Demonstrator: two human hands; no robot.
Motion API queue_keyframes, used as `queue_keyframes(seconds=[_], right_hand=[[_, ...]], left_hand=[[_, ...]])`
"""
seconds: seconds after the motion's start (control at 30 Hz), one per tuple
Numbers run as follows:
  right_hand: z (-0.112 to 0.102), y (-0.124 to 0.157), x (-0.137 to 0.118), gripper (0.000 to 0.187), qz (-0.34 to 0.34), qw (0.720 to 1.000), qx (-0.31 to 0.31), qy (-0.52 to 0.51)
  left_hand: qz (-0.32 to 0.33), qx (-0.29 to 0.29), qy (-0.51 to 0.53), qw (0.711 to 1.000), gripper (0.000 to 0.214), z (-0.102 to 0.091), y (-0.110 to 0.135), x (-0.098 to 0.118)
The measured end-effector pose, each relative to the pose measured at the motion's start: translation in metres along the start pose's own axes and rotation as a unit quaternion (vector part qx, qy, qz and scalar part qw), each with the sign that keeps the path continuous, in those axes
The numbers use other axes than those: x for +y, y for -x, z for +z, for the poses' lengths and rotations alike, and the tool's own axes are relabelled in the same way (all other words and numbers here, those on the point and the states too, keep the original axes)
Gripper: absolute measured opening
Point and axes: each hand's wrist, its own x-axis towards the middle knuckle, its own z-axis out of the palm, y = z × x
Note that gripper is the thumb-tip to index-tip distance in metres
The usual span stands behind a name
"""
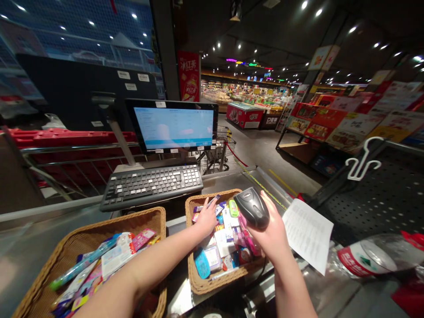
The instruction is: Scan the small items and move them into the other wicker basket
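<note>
My right hand [272, 234] is closed round a black handheld barcode scanner [254, 206], held above the right wicker basket [212, 285]. My left hand [207, 216] reaches into that basket, its fingers pinched on a small packaged item [213, 202] at the basket's far side. The basket is full of small colourful packets. A second wicker basket [71, 247] on the left holds several more packets and a long blue-green tube.
A black keyboard [150, 185] and a lit checkout screen [174, 126] stand behind the baskets. A white paper sheet [308, 232] lies to the right, beside a plastic-wrapped item [367, 258]. A black perforated panel [387, 194] with a white hook is at right. Shop aisles lie beyond.
</note>
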Motion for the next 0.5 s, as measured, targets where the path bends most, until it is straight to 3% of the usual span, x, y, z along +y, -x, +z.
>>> queue_keyframes(seconds=[0.1, 0.3, 0.4, 0.5], right_hand=[[-0.003, 0.000, 0.004, 0.056, 0.000, 1.000, 0.013, -0.004], [-0.002, -0.002, 0.006, 0.056, -0.004, 1.000, 0.012, -0.009], [0.000, -0.002, 0.004, 0.057, 0.003, 1.000, 0.000, -0.017], [-0.001, 0.000, 0.003, 0.057, 0.005, 1.000, -0.008, -0.025]], left_hand=[[0.014, -0.010, 0.023, 1.000, 0.024, -0.005, 0.003, -0.012], [0.102, -0.065, 0.078, 0.990, 0.021, -0.006, 0.010, -0.024], [0.075, -0.045, 0.073, 0.993, 0.031, -0.005, 0.011, -0.020], [0.073, -0.009, 0.067, 0.995, 0.026, -0.008, 0.015, -0.013]])
